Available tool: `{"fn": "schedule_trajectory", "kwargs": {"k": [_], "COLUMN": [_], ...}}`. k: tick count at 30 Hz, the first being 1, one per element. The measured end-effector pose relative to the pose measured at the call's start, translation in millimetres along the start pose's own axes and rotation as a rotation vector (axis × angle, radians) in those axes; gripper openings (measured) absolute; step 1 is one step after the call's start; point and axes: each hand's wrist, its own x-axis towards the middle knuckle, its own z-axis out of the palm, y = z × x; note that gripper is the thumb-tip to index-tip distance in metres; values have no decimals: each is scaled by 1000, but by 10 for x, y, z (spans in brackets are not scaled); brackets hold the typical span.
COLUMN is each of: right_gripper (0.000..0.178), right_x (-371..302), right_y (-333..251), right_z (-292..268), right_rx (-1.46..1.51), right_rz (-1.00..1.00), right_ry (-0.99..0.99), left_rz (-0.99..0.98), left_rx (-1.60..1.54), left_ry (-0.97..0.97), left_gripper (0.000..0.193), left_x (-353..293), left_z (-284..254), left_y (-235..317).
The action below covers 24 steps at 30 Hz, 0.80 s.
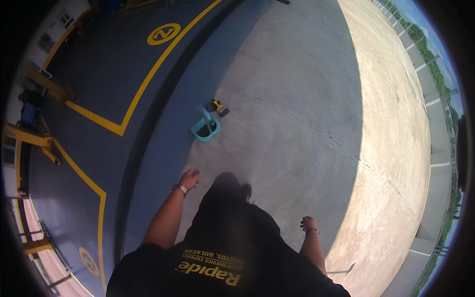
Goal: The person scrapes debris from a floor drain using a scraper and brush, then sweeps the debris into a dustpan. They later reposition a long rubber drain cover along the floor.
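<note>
My left hand [190,178], with a watch at its wrist, hangs over the edge between blue and grey floor. Its fingers are curled closed, and nothing shows in them. On the right side, my right hand [308,223] hangs beside my body, wearing a thin dark bracelet; its fingers are loosely bent and a little apart, holding nothing I can see. Ahead of my left hand, out of reach of it, a teal open-topped container [214,129] with a handle stands on the floor, dark inside. Just past it lies a yellow and black brush [221,108]. Neither hand touches them.
Blue floor [89,168] with yellow lines [143,94] and a dark strip [163,104] spans the left. Yellow metal arms [34,138] stand low at far left. Grey concrete [297,99] meets a sunlit strip [396,123] and a wall [435,128] at right.
</note>
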Motion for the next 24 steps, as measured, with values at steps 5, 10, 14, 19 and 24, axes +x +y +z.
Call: {"fn": "schedule_trajectory", "kwargs": {"k": [5,10,14,19,24], "right_gripper": [33,33,33,33,37], "right_x": [598,1041,1499,1455,2996], "right_y": [-2642,-4700,-5766,-7151,-7787], "right_z": [-208,333,936,1953,3590], "right_rx": [-318,-526,-1036,-1087,-1451], "right_rz": [-531,-590,-890,-942,-965], "right_ry": [-23,-180,-162,-273,-362], "left_rz": [34,8,-122,-238,-378], "left_rx": [-492,-278,-232,-135,-650], "left_ry": [167,492,602,708,816], "left_gripper": [50,68,74,52,33], "left_x": [211,1519,2246,2795,2741], "left_z": [154,-125,-303,-111,222], "left_y": [859,1317,1754,1940,2315]}}
